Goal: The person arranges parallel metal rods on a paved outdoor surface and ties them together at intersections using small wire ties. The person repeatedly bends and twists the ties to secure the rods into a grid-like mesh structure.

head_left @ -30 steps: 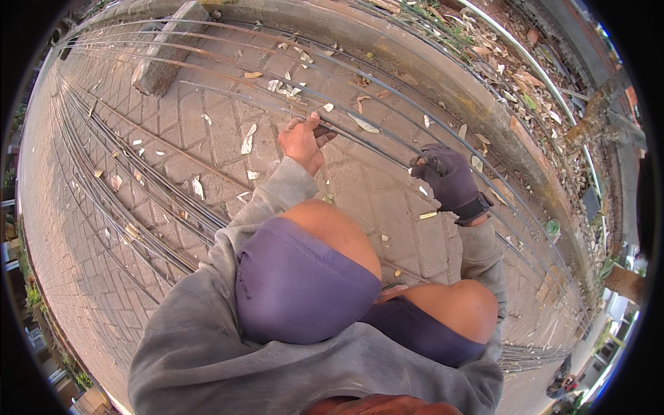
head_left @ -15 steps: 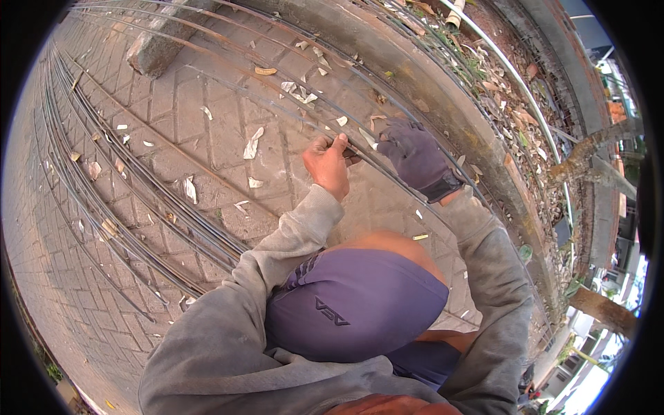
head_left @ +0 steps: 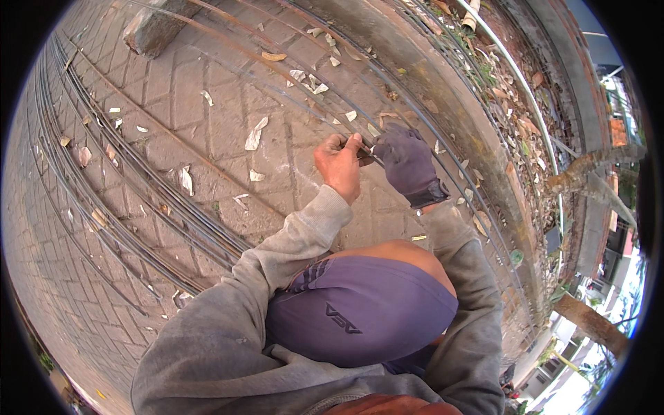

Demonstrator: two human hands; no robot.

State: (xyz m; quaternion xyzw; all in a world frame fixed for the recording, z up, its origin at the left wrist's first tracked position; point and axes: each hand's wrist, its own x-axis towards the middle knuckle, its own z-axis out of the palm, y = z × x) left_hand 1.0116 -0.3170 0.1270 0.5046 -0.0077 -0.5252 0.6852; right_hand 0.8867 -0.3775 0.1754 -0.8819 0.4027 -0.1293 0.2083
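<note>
My bare left hand [head_left: 338, 166] pinches a thin steel rod between thumb and fingers, above the brick paving. The rod [head_left: 374, 158] runs off toward the far left and shows dark in the small gap between my hands. My right hand [head_left: 408, 164], in a dark purple glove, is close beside it, its fingers curled around a small white-tipped object [head_left: 374, 149] against the rod. Most of that object is hidden by the glove, so its kind cannot be made out. My raised knee [head_left: 360, 304] is just below both hands.
A bundle of long steel rods [head_left: 205, 232] lies on the paving at left. More rods [head_left: 460, 168] run along the low concrete kerb [head_left: 477, 114] at right. A concrete block [head_left: 153, 38] sits at the far left. Dry leaves [head_left: 256, 133] are scattered around.
My right hand has moved left, closer to my left hand. The left hand has shifted slightly right, still pinching the rod. The view has tilted a little.
</note>
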